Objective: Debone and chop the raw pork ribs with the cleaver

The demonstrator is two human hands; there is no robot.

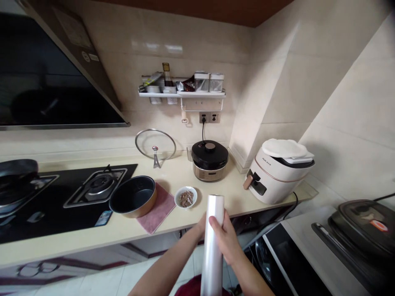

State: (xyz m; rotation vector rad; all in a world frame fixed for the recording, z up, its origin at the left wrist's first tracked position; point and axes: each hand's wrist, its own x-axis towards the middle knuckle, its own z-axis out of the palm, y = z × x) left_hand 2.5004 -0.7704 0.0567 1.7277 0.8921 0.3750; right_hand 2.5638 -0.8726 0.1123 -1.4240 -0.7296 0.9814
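Observation:
A roll of plastic wrap (212,255) stands on end in front of me, its top near the counter's front edge. My right hand (226,238) is closed round its right side, thumb lying across the front. Behind the roll's left side is my left hand (202,224); its fingers are hidden, so its grip does not show. Just beyond the roll, on the counter, sits a small white bowl (195,192) of brownish strips or pieces. Left of it, a dark-lined inner pot (132,197) rests partly on a pink cloth (160,207).
A black-lidded electric cooker (210,156) stands at the back, plugged in. A glass lid (156,144) leans near the wall. To the right is a white air fryer (274,176), to the left a gas hob (61,201). A wall shelf (182,94) holds jars and a bottle.

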